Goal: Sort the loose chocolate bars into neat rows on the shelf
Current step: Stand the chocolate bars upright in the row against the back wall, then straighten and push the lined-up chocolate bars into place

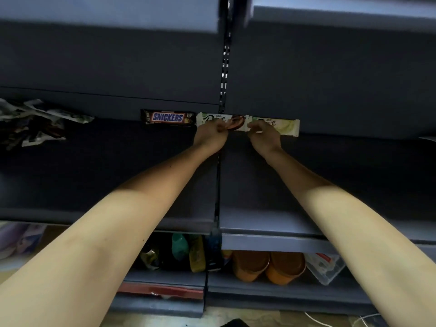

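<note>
A: Grips?
B: Your left hand (210,135) is pinching the white-and-brown foil bar (236,122) at the dark shelf (118,166) back; your right hand (263,138) is pinching the white-green foil bar (286,126).
A: Risk?
B: You're crowding them; the ends could be overlapping, skewing the row.

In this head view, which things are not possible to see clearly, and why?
Head view:
1. Middle Dove bar: print partly covered by the left hand and right hand; pinching or pressing is unclear.
2. Pile of loose bars: dark, blurred, cut by the left edge.
3. Lower-shelf goods: blurred, too dark to name.
</note>
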Motion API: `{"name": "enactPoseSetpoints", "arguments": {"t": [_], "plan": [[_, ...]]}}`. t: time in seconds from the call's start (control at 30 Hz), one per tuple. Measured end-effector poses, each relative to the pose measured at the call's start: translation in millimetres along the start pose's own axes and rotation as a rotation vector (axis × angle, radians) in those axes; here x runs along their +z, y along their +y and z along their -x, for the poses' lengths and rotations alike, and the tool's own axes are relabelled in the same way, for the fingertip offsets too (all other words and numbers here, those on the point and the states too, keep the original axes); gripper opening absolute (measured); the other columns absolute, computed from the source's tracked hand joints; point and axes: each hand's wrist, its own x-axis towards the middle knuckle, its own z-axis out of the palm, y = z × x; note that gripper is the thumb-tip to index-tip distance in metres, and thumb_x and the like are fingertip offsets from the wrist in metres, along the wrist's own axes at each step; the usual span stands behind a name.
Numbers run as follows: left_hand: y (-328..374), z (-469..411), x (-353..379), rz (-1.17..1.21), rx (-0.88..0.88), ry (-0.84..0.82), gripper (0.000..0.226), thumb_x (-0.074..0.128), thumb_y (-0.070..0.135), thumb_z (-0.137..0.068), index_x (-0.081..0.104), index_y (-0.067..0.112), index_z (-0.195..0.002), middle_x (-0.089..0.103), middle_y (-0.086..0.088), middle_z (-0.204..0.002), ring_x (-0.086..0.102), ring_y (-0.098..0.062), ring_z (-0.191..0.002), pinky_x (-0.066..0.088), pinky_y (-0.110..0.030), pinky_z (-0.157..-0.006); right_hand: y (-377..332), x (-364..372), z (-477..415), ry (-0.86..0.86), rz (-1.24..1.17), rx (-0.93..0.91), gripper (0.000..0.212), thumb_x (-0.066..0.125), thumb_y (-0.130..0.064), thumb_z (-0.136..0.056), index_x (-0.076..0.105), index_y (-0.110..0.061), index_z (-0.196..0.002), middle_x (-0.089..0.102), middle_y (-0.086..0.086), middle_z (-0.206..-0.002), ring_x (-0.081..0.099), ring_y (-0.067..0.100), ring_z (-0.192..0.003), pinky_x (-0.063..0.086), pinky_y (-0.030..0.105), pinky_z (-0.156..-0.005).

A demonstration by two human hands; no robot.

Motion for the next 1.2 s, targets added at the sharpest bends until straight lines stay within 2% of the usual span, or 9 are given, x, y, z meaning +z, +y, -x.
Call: {"name": "enactPoseSetpoints", "arguments": {"t": [0.13,0.27,0.37,0.63,0.87,1.07,1.2], "plan": [[-35.5,14.9,-46.5,-0.039,0.006,0.068,0.032,0.045,0.016,-0.093,0.057,0.015,-0.122,0.057,-0.006,-0.127,0.053,-0.021,-0.116,0.041,-0.026,-0.096,-36.7,45.4,15.9,-0.102,0.030,-0.079,0.032,0.044,-0.007,-0.090,0.060,-0.010,-0.118,0.060,0.008,-0.124,0.054,0.022,-0.114,0.041,0.025,-0.098],[-81.7,28.1,-104.8,-0.098,-0.026,0.145,0.030,0.045,0.017,-0.093,0.057,0.017,-0.121,0.060,-0.005,-0.123,0.056,-0.020,-0.110,0.042,-0.023,-0.088,-82.4,101.2,33.0,-0.205,-0.030,-0.115,0.027,0.050,-0.007,-0.090,0.060,-0.010,-0.115,0.062,0.010,-0.119,0.055,0.016,-0.099,0.046,0.030,-0.097],[-122.5,39.0,-154.8,-0.139,-0.067,0.186,0.031,0.045,0.018,-0.093,0.056,0.018,-0.123,0.060,-0.004,-0.124,0.056,-0.020,-0.112,0.044,-0.026,-0.092,-121.0,148.4,50.6,-0.267,-0.046,-0.159,0.028,0.052,-0.007,-0.090,0.060,-0.010,-0.117,0.061,0.007,-0.120,0.056,0.015,-0.106,0.045,0.030,-0.100],[-231.5,74.8,-273.5,-0.203,-0.153,0.287,0.034,0.046,0.020,-0.091,0.057,0.018,-0.123,0.060,-0.004,-0.125,0.055,-0.023,-0.115,0.045,-0.030,-0.094,-198.6,274.0,100.3,-0.390,-0.017,-0.231,0.028,0.056,-0.011,-0.090,0.060,-0.013,-0.118,0.060,0.004,-0.122,0.055,0.014,-0.112,0.043,0.020,-0.092],[-304.0,100.1,-354.3,-0.232,-0.176,0.360,0.031,0.048,0.018,-0.090,0.059,0.016,-0.120,0.061,-0.003,-0.123,0.055,-0.022,-0.114,0.041,-0.024,-0.088,-262.4,360.0,133.4,-0.466,-0.043,-0.266,0.029,0.058,-0.011,-0.089,0.060,-0.012,-0.118,0.060,0.003,-0.123,0.054,0.014,-0.114,0.038,0.011,-0.083],[-342.5,125.9,-387.4,-0.227,-0.128,0.491,0.029,0.048,0.011,-0.088,0.064,0.014,-0.112,0.065,-0.002,-0.118,0.058,-0.021,-0.109,0.040,-0.025,-0.088,-290.7,411.3,151.8,-0.525,0.003,-0.335,0.036,0.061,-0.016,-0.088,0.055,-0.010,-0.123,0.057,0.006,-0.124,0.053,0.017,-0.115,0.038,0.017,-0.085],[-363.7,133.6,-409.4,-0.246,-0.169,0.523,0.030,0.049,0.012,-0.088,0.063,0.013,-0.114,0.064,-0.004,-0.119,0.057,-0.024,-0.111,0.040,-0.026,-0.087,-313.7,436.7,157.8,-0.509,-0.019,-0.309,0.045,0.062,-0.025,-0.087,0.047,-0.009,-0.126,0.061,0.008,-0.113,0.058,0.018,-0.099,0.045,0.025,-0.080]]}}
